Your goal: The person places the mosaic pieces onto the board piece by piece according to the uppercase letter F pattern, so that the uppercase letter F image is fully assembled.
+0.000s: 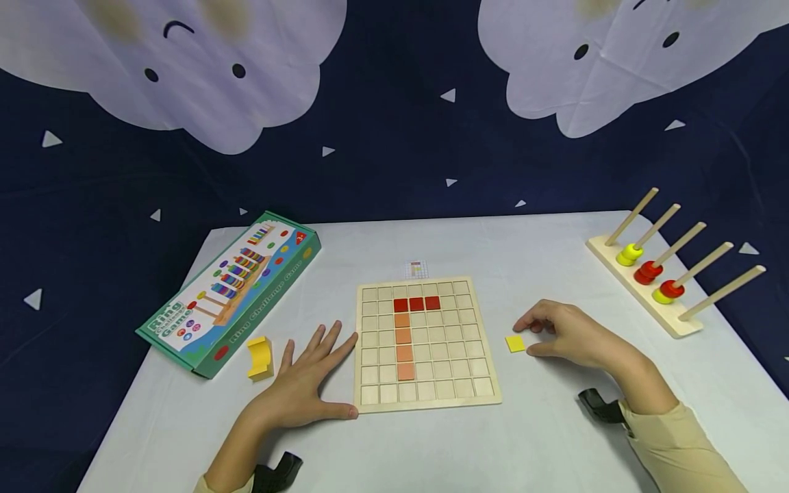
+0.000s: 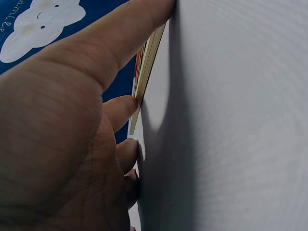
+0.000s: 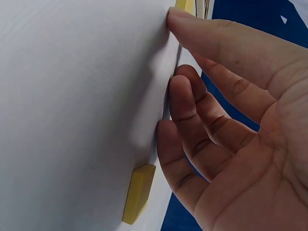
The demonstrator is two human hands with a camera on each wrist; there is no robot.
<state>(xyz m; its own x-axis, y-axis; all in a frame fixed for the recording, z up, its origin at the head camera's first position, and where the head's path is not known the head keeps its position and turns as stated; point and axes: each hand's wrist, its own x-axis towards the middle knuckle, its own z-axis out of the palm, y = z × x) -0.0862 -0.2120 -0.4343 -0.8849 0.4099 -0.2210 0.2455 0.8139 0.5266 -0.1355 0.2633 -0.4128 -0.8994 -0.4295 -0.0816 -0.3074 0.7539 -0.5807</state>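
Observation:
A wooden grid board lies flat in the middle of the table. On it, red tiles form a short row, and several orange tiles run in a column below the row's left end. My left hand is spread beside the board, with thumb and index fingertips at its left edge. Right of the board, a yellow square tile lies on the table. My right hand has its thumb and index finger apart around this tile, the thumb tip at its near right corner. Contact with the index finger cannot be told.
A green game box lies at the left. Between it and my left hand stands a yellow curved block or stack. A small pattern card touches the board's far side. A pegged wooden stand with yellow and red beads stands at the right.

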